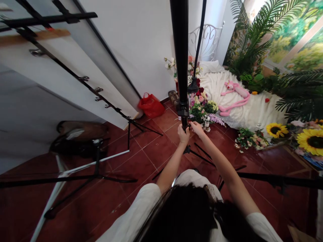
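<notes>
A tall black light stand (180, 57) rises right in front of me, its clamp collar (183, 109) just above my hands. My left hand (183, 134) is wrapped round the pole below that collar. On the pole's right side, my right hand (196, 129) has its fingers pinched at a small dark part, seemingly a knob, mostly hidden by the fingers. A black cable (200, 37) with a dark plug-like end (193, 85) hangs beside the pole. The stand's legs (202, 158) spread over the floor below my arms.
Flowers (199, 104) stand behind the pole, near a white-draped bed (264, 107) with a pink plush toy (237, 94). Sunflowers (314, 139) are at right. A red bag (151, 106) sits by the wall. More stands (97, 174) and a clipped white backdrop (83, 64) occupy the left.
</notes>
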Motion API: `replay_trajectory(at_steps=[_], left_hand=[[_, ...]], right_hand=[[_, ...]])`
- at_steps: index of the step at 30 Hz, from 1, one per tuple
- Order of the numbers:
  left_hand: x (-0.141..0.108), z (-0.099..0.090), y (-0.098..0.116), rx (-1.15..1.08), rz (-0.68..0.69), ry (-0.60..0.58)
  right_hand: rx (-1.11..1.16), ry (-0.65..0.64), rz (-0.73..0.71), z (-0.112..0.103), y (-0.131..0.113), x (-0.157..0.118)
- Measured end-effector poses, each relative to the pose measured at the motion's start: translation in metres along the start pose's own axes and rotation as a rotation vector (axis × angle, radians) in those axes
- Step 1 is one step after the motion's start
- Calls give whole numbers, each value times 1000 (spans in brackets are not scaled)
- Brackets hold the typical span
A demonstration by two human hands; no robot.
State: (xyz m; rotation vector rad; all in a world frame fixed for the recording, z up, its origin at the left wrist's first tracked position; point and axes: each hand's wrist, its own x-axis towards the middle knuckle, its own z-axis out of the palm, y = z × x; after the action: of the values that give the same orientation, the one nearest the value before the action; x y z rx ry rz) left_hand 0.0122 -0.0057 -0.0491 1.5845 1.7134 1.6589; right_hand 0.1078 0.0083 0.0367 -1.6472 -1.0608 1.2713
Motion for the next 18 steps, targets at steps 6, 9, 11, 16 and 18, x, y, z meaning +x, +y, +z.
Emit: replay_trajectory(at_steps=[6, 9, 11, 16, 18], left_hand=[[1, -2, 3, -3, 21, -17], [0, -1, 3, 13, 14, 3], [-2, 1, 1, 26, -3, 31], [-4, 2, 0, 47, -18, 76], [-5, 1, 1, 50, -17, 67]], right_hand=[[635, -180, -11, 10, 19, -13], [761, -343, 31, 10, 23, -19], [820, -389, 35, 10, 27, -22], [936, -302, 47, 25, 33, -22], [934, -228, 80, 33, 33, -19]])
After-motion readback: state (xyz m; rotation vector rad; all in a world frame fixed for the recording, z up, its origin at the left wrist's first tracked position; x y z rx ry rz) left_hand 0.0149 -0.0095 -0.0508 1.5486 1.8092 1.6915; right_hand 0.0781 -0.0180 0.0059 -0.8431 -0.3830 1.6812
